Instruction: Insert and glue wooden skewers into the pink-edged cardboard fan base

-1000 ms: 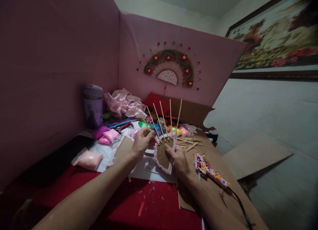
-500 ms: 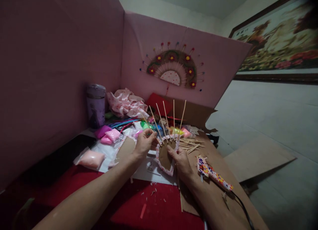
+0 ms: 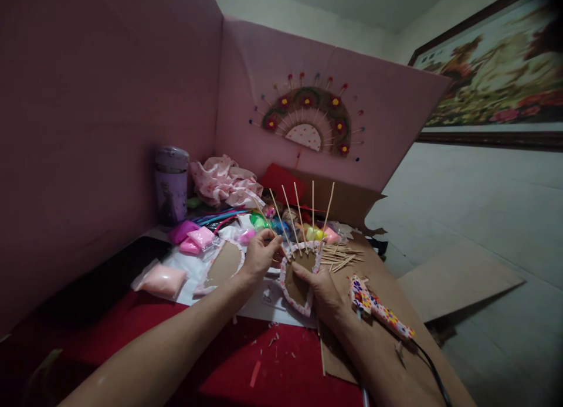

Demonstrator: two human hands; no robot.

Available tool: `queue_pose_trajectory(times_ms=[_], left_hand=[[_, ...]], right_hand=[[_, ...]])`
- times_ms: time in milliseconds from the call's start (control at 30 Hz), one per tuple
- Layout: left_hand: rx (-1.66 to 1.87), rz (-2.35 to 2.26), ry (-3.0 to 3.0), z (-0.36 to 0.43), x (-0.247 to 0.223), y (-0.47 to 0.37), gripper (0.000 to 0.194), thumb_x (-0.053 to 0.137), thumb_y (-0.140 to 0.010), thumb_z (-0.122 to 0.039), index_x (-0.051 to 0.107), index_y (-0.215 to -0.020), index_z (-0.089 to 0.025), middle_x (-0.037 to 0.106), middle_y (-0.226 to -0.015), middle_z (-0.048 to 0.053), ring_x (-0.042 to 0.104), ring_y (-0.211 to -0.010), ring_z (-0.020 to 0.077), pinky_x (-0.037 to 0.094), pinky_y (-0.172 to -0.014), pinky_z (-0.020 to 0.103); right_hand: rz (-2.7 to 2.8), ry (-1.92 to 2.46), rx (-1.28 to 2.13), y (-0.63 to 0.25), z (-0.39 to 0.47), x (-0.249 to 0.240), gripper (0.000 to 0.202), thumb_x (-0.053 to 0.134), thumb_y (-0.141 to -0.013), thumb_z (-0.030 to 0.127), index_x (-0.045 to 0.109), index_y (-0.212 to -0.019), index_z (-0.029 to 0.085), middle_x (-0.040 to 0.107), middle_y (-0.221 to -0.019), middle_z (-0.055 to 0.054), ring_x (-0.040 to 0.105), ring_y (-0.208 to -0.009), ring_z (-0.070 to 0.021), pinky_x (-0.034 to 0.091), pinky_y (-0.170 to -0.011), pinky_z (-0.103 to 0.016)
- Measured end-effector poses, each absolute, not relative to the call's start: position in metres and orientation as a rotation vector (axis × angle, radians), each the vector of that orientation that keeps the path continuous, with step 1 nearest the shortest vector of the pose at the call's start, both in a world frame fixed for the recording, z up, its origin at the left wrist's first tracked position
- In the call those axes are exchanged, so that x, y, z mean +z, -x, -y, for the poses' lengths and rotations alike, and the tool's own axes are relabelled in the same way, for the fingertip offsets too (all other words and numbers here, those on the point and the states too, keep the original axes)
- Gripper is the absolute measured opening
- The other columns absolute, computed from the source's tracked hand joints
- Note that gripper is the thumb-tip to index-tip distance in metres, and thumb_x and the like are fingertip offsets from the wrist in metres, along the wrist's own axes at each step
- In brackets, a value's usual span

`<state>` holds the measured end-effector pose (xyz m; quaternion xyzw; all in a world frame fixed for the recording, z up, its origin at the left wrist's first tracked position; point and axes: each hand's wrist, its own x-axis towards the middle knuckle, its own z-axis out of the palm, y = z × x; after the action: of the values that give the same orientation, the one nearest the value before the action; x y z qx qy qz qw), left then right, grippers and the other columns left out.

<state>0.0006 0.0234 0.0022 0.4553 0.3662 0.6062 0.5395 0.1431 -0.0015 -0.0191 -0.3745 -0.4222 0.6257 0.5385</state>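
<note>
A small rounded cardboard piece with a pink-and-white fabric rim is gripped at its right side by my right hand, the thumb lying across its face. Several thin wooden sticks fan upward from its top edge. At the upper left of the piece, my left hand pinches the leftmost wooden stick, whose lower end is hidden by the fingers. A second fabric-edged cardboard piece lies on white paper left of my hands.
Loose sticks and a flower-patterned glue gun with a black cord lie on brown cardboard at right. Bags of coloured clay, a purple tumbler and crumpled fabric stand left and behind. A decorated half-circle hangs on the pink panel.
Both hands and the cardboard piece have shifted slightly right and down in view, with the sticks moving along. My left hand keeps its pinch on the leftmost stick.
</note>
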Motion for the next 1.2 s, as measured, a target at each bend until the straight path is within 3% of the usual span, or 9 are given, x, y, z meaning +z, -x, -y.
queue_pose_trajectory(times_ms=[567, 800, 1000, 1200], left_hand=[[1.464, -0.903, -1.03, -0.023, -0.001, -0.008, 0.04, 0.069, -0.061, -0.051, 0.045, -0.068, -0.02, 0.062, -0.052, -0.001, 0.055, -0.037, 0.0125, 0.044, -0.035, 0.022], [1.476, -0.89, -1.025, -0.02, 0.0, -0.007, 0.04, 0.069, -0.062, -0.05, 0.044, -0.069, -0.02, 0.063, -0.053, 0.0, 0.055, -0.038, 0.0122, 0.043, -0.035, 0.02], [1.486, -0.91, -1.007, -0.018, 0.002, -0.008, 0.04, 0.068, -0.064, -0.051, 0.044, -0.068, -0.019, 0.061, -0.052, -0.002, 0.054, -0.039, 0.0105, 0.043, -0.037, 0.019], [1.484, -0.89, -0.994, -0.017, 0.005, -0.009, 0.043, 0.069, -0.062, -0.053, 0.044, -0.068, -0.019, 0.061, -0.053, -0.002, 0.054, -0.04, 0.0111, 0.044, -0.038, 0.02]], right_hand=[[0.907, 0.936, 1.475, -0.141, 0.0, -0.018, 0.039, 0.085, -0.048, 0.026, 0.069, -0.082, 0.013, 0.071, -0.065, -0.003, 0.063, -0.053, -0.016, 0.051, -0.053, -0.026], [0.907, 0.856, 1.553, -0.139, 0.005, -0.01, 0.027, 0.079, -0.059, 0.028, 0.069, -0.079, 0.014, 0.072, -0.069, -0.004, 0.067, -0.062, -0.0181, 0.053, -0.064, -0.029], [0.882, 0.88, 1.53, -0.139, 0.002, -0.01, 0.036, 0.077, -0.063, 0.045, 0.067, -0.079, 0.015, 0.072, -0.068, -0.005, 0.069, -0.061, -0.0214, 0.055, -0.06, -0.031], [0.896, 0.823, 1.531, -0.143, -0.002, -0.017, 0.035, 0.076, -0.066, 0.044, 0.066, -0.084, 0.016, 0.073, -0.071, -0.005, 0.071, -0.068, -0.0231, 0.057, -0.062, -0.033]])
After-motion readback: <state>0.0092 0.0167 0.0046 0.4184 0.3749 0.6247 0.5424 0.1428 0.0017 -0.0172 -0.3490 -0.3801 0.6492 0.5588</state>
